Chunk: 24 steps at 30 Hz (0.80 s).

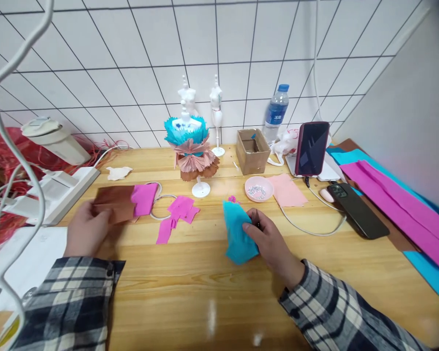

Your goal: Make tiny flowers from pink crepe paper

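The right hand pinches the turquoise paper over the middle of the worktop; the left hand's fingers hold the brown paper by its left side, next to magenta paper. A light pinch near the edge should keep such thin sheets from creasing. The pink dish holds small shiny beads; the open cardboard box shows a blue scrap, its bottom hidden.

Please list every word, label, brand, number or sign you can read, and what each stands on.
"冰露" (small, probable reading): blue paper label on the blue-capped clear plastic bottle.
Red marks on the crumpled white plastic bag: too small and blurred to read.
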Available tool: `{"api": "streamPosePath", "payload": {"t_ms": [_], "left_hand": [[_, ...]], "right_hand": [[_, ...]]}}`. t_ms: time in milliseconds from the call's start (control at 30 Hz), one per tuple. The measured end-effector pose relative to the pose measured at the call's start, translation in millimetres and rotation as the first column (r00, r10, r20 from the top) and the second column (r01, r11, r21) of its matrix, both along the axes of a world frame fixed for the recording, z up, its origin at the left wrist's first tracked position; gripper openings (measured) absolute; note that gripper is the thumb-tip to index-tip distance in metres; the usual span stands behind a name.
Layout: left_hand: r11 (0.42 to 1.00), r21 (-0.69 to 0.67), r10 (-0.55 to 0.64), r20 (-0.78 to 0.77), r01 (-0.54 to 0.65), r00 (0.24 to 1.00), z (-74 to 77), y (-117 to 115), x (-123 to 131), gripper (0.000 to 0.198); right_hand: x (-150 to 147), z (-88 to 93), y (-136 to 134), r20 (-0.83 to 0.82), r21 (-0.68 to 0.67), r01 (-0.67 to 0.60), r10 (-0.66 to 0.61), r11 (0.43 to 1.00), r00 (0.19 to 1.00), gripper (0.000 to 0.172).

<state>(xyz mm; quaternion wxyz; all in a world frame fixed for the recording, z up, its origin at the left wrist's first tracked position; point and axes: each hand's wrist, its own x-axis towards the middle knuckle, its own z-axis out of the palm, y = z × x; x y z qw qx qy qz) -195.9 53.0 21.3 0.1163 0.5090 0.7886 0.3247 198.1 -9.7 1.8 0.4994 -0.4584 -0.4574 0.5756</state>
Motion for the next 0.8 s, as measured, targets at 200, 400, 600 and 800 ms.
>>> {"api": "streamPosePath", "payload": {"t_ms": [200,400,600,800], "left_hand": [[0.843,0.494,-0.189,-0.100,0.213,0.977,9.5,-19,72,0.062],[0.602,0.262,-0.737,0.547,0.754,0.398,9.5,-50,181,0.084],[0.576,-0.047,-0.654,0.572,0.816,0.495,-1.8,-41,178,0.038],[0.629,0.059,-0.576,0.705,0.775,0.413,-6.2,-47,164,0.025]], "right_hand": [[-3,-1.1,-2,0.332,0.073,-0.198,0.164,0.977,0.929,0.018],[-9,3.3,-10,0.440,0.179,-0.412,0.302,0.893,0.846,0.022],[-4,-1.1,-5,0.212,0.070,-0.227,0.208,0.971,0.955,0.022],[1,-7.3,3,0.061,-0.128,-0.230,0.239,0.965,0.969,0.060]]}}
